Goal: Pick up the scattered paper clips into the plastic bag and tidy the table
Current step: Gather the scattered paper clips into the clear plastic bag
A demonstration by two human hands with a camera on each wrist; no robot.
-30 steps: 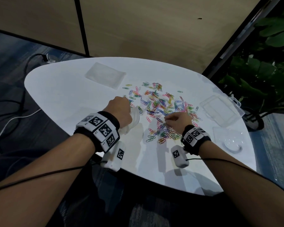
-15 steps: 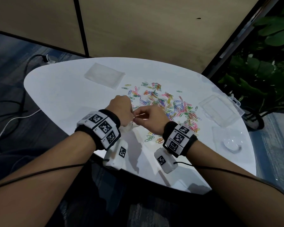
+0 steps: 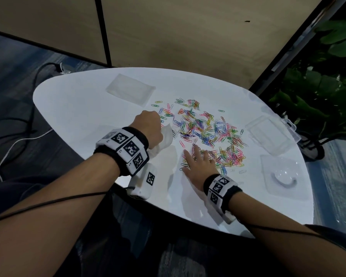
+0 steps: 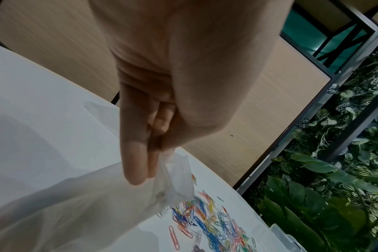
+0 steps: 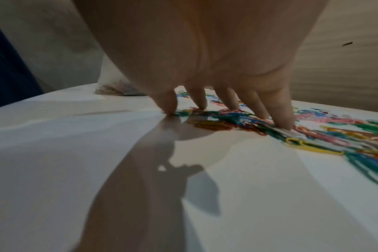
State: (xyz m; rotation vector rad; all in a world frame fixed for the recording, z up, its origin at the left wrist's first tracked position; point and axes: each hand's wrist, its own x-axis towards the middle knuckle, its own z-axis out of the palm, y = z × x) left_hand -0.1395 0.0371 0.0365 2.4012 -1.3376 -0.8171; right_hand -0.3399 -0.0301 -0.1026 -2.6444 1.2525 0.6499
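Note:
Coloured paper clips (image 3: 206, 132) lie scattered over the middle of the white table (image 3: 84, 116). My left hand (image 3: 150, 128) pinches the rim of a clear plastic bag (image 3: 166, 136) just left of the pile; the left wrist view shows the bag (image 4: 173, 179) hanging from my fingers (image 4: 136, 163) above the clips (image 4: 205, 220). My right hand (image 3: 198, 162) lies spread with straight fingers on the near edge of the pile. In the right wrist view its fingertips (image 5: 283, 122) press on clips (image 5: 227, 117) against the table.
A flat clear bag (image 3: 130, 89) lies at the table's far left. A clear plastic box (image 3: 268, 134) and a clear lid or tray (image 3: 282, 174) sit at the right edge. Plants (image 3: 328, 92) stand to the right, cables (image 3: 28, 120) on the floor to the left.
My right hand left the bag's mouth, where it met the left hand half a second ago, and moved right and down onto the clips, fingers now spread. The left hand still holds the bag.

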